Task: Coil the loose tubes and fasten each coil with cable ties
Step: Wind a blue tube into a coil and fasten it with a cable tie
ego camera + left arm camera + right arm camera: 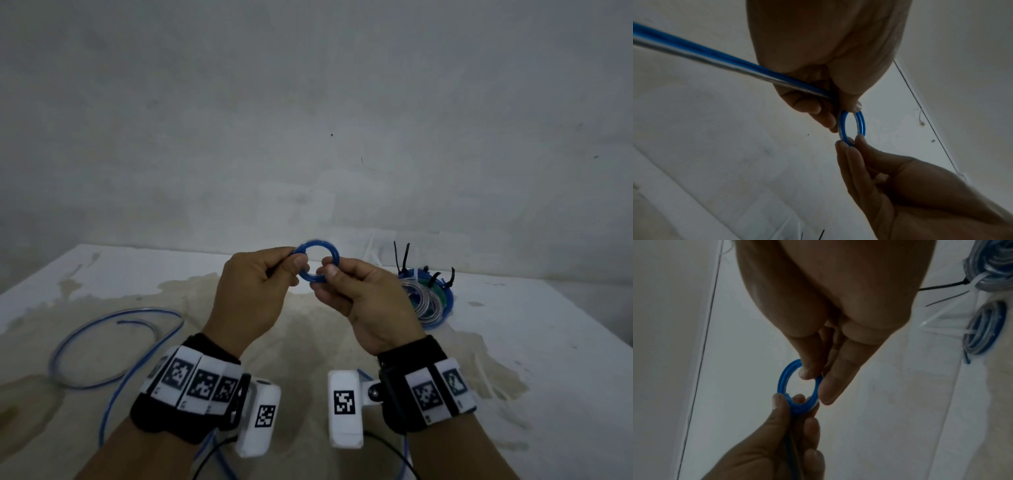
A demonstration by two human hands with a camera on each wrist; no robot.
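Observation:
A small tight coil of blue tube [323, 249] is held up above the table between both hands. My left hand [265, 277] pinches its left side, and the tube's long tail [694, 53] runs back out of that hand. My right hand [337, 277] pinches the coil's lower right side between thumb and fingers. In the wrist views the blue coil [851, 128] [786, 378] shows about two turns. The loose rest of the blue tube [113, 346] lies in a wide loop on the table at the left.
A heap of finished coils [428, 301], blue and clear, bound with black cable ties [406, 257], lies on the stained white table [513, 325] to the right of my hands. White ties [937, 318] stick out there too. A bare wall stands behind.

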